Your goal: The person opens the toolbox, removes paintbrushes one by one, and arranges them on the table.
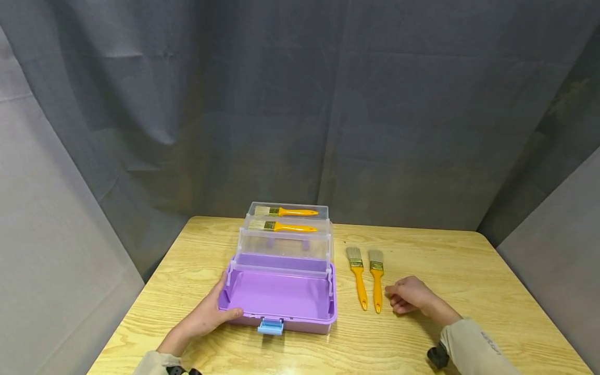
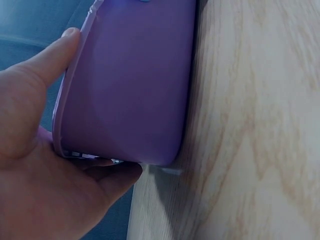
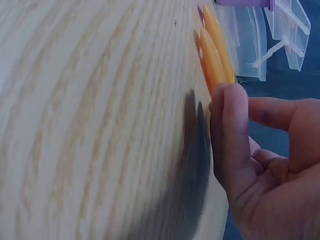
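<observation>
A purple toolbox (image 1: 276,297) with a blue latch (image 1: 270,326) stands with its clear tiered trays (image 1: 283,249) folded out. My left hand (image 1: 206,312) grips its front left corner, thumb on the front rim and fingers along the side; the left wrist view shows the thumb at the rim of the toolbox (image 2: 130,80). Two paintbrushes with orange handles lie side by side right of it, the left brush (image 1: 359,281) and the right brush (image 1: 377,281). Just right of that brush's handle is my right hand (image 1: 412,296), fingers loosely bent and holding nothing; its fingertips overlap the handles (image 3: 212,57) in the right wrist view.
One paintbrush (image 1: 286,212) lies in the top tray and another (image 1: 283,227) in the tray below, bristles to the left. The wooden table (image 1: 422,250) reaches back to a dark grey curtain (image 1: 398,130). Pale grey panels flank both sides.
</observation>
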The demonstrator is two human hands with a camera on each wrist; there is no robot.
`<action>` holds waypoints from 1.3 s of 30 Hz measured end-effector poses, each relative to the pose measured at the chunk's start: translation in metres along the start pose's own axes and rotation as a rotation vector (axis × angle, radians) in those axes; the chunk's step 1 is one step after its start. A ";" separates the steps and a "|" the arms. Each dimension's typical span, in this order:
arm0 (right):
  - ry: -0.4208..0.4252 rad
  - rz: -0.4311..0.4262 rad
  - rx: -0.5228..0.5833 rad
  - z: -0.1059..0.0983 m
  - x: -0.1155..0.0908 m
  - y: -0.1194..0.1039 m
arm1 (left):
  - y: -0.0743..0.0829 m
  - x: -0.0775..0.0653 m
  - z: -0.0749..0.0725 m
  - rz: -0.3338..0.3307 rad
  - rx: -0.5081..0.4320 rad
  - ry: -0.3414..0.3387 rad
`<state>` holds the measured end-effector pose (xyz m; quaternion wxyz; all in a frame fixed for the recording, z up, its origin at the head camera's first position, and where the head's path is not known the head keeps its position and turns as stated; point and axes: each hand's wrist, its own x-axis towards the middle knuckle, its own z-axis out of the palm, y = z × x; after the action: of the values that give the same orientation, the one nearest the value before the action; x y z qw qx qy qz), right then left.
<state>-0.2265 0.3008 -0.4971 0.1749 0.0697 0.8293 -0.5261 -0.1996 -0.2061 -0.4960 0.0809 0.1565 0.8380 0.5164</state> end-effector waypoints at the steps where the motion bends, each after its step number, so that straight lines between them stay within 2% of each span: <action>1: 0.006 0.000 0.000 0.000 0.000 -0.001 | 0.000 0.000 0.000 0.002 0.000 -0.001; 6: 0.046 -0.028 -0.017 -0.001 0.002 -0.011 | 0.000 0.000 -0.001 0.022 -0.011 0.001; 11: 0.062 -0.178 -0.057 -0.001 0.005 -0.033 | 0.000 0.001 -0.001 0.021 -0.014 -0.002; 16: 0.091 -0.311 -0.150 0.004 0.012 -0.065 | -0.001 0.000 -0.001 0.014 -0.015 -0.003; 26: 0.133 -0.493 -0.314 0.025 0.028 -0.135 | 0.001 -0.001 0.000 0.028 0.000 0.007; 33: 0.105 -0.548 -0.334 0.041 0.041 -0.169 | 0.003 0.000 0.000 0.027 0.013 0.014; 39: 0.113 -0.592 -0.363 0.058 0.054 -0.184 | 0.003 0.000 0.000 0.047 -0.007 0.002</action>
<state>-0.3190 0.1648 -0.3824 -0.0217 -0.1769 0.9020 -0.3933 -0.1990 -0.2050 -0.4935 0.0685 0.1751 0.8323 0.5215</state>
